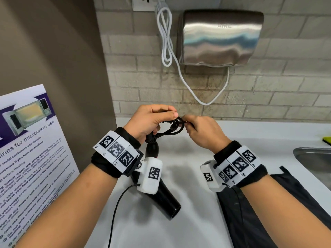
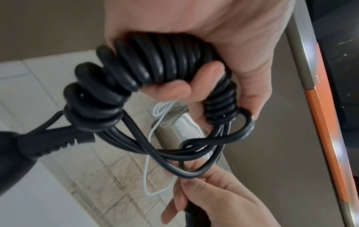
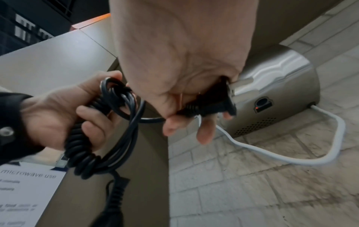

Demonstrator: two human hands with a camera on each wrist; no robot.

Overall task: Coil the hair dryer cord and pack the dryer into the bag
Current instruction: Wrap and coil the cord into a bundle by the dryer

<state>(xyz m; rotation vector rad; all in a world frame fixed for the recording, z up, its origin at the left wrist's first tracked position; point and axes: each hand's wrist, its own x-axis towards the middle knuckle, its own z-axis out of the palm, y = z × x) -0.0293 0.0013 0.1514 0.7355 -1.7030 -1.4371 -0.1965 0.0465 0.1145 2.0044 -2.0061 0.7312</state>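
Left hand [image 1: 148, 120] grips the bunched cord [image 2: 155, 61] so the coils stay together; right hand [image 1: 204, 131] pinches the plug [image 3: 211, 106], likely to tuck the tail

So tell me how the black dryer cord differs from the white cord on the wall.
The black dryer cord is partly spiral-coiled and bunched in the left hand; the white cord is smooth and hangs in long loops. The black cord's plug is unplugged, gripped in the right hand; the white cord runs from the wall socket.
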